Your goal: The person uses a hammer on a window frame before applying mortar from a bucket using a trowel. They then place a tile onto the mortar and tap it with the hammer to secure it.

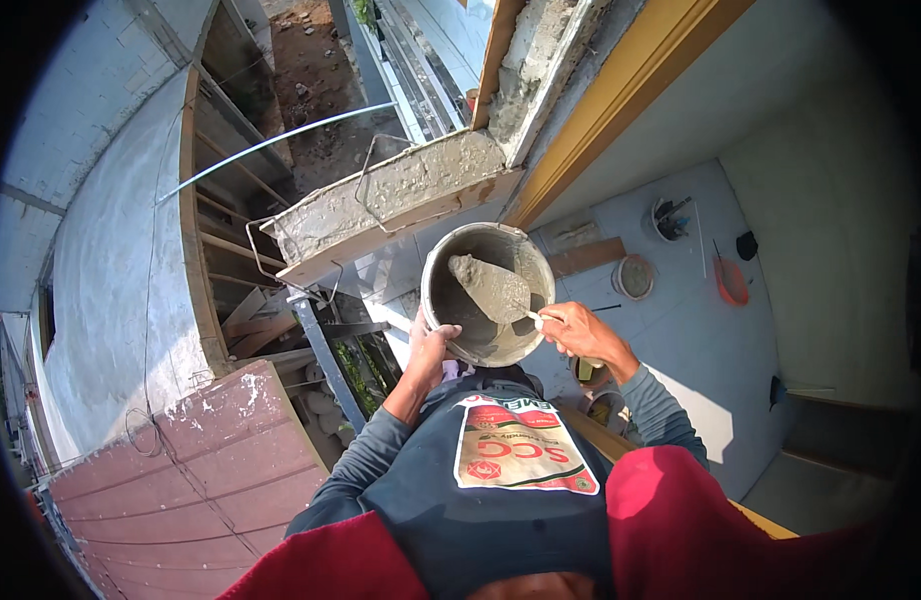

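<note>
Both forearms raised, elbows bent. Left hand (428,345) clamped on the rim of the mortar bucket (451,300), held chest-high. Right hand (581,335) closed around the trowel (493,288), blade loaded with wet mortar inside the bucket. Beyond, mortar-topped ledge (401,190); below, small tubs (636,277) on the tiled floor (701,340).

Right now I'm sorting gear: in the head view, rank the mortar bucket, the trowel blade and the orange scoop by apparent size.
1. mortar bucket
2. trowel blade
3. orange scoop, though it lies farther away, so its true size is unsure.
</note>
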The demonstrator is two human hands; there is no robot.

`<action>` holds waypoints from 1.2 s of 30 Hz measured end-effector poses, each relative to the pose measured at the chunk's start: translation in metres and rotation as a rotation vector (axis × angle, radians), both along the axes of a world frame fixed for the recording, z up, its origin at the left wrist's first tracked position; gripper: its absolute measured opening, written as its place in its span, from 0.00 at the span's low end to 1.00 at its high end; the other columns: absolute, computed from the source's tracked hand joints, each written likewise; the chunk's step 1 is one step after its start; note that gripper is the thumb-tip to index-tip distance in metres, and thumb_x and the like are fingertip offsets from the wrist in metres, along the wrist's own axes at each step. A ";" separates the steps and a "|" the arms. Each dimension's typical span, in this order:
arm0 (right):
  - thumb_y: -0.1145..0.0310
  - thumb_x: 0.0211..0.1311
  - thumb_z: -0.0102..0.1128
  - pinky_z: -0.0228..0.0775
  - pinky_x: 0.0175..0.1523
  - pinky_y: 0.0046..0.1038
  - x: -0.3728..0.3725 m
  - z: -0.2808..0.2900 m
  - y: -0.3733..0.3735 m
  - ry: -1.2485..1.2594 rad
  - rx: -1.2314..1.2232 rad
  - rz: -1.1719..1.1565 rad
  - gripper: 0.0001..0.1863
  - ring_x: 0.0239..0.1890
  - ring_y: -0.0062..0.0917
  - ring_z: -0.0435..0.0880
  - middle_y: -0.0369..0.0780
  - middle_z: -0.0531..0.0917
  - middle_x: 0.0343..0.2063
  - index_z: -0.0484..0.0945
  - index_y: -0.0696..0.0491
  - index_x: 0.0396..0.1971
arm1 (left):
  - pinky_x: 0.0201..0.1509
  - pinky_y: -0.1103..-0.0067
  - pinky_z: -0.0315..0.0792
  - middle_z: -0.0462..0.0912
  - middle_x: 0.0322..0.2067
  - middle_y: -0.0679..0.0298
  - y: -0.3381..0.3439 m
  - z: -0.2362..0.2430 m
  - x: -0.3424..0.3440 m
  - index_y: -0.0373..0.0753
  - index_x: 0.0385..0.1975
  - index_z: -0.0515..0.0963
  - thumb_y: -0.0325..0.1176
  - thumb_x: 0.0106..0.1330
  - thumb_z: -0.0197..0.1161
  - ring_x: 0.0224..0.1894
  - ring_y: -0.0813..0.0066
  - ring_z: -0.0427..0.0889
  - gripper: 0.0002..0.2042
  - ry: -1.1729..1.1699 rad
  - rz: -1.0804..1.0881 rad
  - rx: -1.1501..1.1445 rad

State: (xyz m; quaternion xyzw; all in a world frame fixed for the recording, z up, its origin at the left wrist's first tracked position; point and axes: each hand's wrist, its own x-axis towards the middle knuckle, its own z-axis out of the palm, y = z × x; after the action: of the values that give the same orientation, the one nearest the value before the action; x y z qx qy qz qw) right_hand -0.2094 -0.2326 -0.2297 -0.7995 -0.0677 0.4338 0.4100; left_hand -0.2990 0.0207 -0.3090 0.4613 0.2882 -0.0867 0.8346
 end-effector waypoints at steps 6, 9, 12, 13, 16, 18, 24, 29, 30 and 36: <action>0.61 0.68 0.55 0.68 0.22 0.24 0.002 0.014 0.008 -0.102 -0.106 0.049 0.15 0.19 0.17 0.74 0.35 0.76 0.21 0.78 0.59 0.34 | 0.33 0.68 0.87 0.77 0.46 0.52 0.016 -0.011 0.000 0.37 0.63 0.60 0.18 0.57 0.55 0.38 0.60 0.86 0.30 0.016 0.014 -0.040; 0.62 0.68 0.54 0.68 0.22 0.22 0.000 0.021 0.014 -0.025 -0.087 0.000 0.17 0.20 0.16 0.74 0.34 0.77 0.23 0.80 0.61 0.45 | 0.33 0.68 0.87 0.78 0.45 0.53 0.023 -0.021 0.003 0.37 0.63 0.61 0.18 0.57 0.55 0.37 0.60 0.86 0.30 -0.014 0.036 -0.029; 0.62 0.68 0.55 0.68 0.23 0.21 -0.003 0.034 0.019 0.038 -0.036 -0.075 0.18 0.20 0.14 0.74 0.33 0.78 0.24 0.80 0.63 0.47 | 0.33 0.69 0.88 0.78 0.45 0.54 0.031 -0.022 0.006 0.37 0.63 0.61 0.18 0.57 0.55 0.39 0.62 0.86 0.30 -0.009 0.023 -0.046; 0.62 0.70 0.56 0.68 0.23 0.19 -0.004 0.043 0.021 0.060 -0.024 -0.087 0.18 0.21 0.13 0.75 0.33 0.78 0.24 0.80 0.62 0.47 | 0.33 0.70 0.88 0.78 0.46 0.54 0.032 -0.023 0.006 0.37 0.64 0.61 0.18 0.57 0.55 0.39 0.62 0.86 0.31 -0.012 0.020 -0.033; 0.60 0.73 0.55 0.69 0.25 0.16 -0.001 0.059 0.028 0.102 0.035 -0.068 0.18 0.21 0.12 0.76 0.32 0.78 0.25 0.79 0.61 0.48 | 0.33 0.70 0.87 0.78 0.46 0.55 0.040 -0.019 0.006 0.38 0.64 0.61 0.18 0.56 0.55 0.39 0.63 0.86 0.31 -0.020 0.032 -0.002; 0.60 0.72 0.54 0.68 0.24 0.18 0.006 0.073 0.035 0.136 0.108 -0.054 0.18 0.21 0.13 0.75 0.33 0.78 0.26 0.78 0.60 0.49 | 0.38 0.71 0.85 0.75 0.50 0.56 0.044 -0.012 0.010 0.36 0.66 0.61 0.18 0.53 0.56 0.45 0.64 0.81 0.34 0.043 0.008 -0.044; 0.59 0.75 0.51 0.70 0.23 0.18 0.045 0.089 0.057 0.343 0.346 -0.144 0.18 0.20 0.15 0.75 0.36 0.78 0.26 0.75 0.61 0.48 | 0.42 0.74 0.82 0.77 0.47 0.57 0.049 -0.019 0.012 0.36 0.66 0.62 0.18 0.53 0.57 0.47 0.66 0.79 0.35 0.077 -0.010 -0.041; 0.58 0.77 0.43 0.71 0.19 0.19 0.110 0.052 0.047 0.627 0.690 -0.453 0.20 0.20 0.15 0.71 0.38 0.74 0.30 0.71 0.62 0.50 | 0.52 0.75 0.75 0.78 0.50 0.58 0.046 -0.044 0.016 0.36 0.68 0.62 0.18 0.52 0.57 0.49 0.69 0.78 0.36 0.038 -0.026 -0.016; 0.58 0.78 0.42 0.71 0.18 0.19 0.119 0.047 0.045 0.678 0.780 -0.540 0.20 0.20 0.15 0.70 0.37 0.73 0.30 0.70 0.62 0.50 | 0.53 0.75 0.73 0.78 0.51 0.58 0.047 -0.045 0.017 0.37 0.68 0.62 0.18 0.52 0.57 0.49 0.69 0.78 0.37 0.044 -0.027 -0.012; 0.59 0.80 0.35 0.67 0.12 0.18 0.083 0.126 0.051 0.336 0.776 -0.495 0.23 0.14 0.17 0.68 0.41 0.72 0.25 0.69 0.66 0.50 | 0.52 0.78 0.74 0.78 0.52 0.58 0.051 -0.040 0.020 0.39 0.72 0.58 0.18 0.50 0.57 0.49 0.69 0.78 0.42 0.118 -0.132 -0.008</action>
State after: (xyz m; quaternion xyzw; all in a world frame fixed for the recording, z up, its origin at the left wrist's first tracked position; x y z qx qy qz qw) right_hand -0.1265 -0.1816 -0.1040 -0.4987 0.0347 0.3890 0.7738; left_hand -0.2787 0.0722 -0.3486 0.4702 0.3055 -0.1694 0.8105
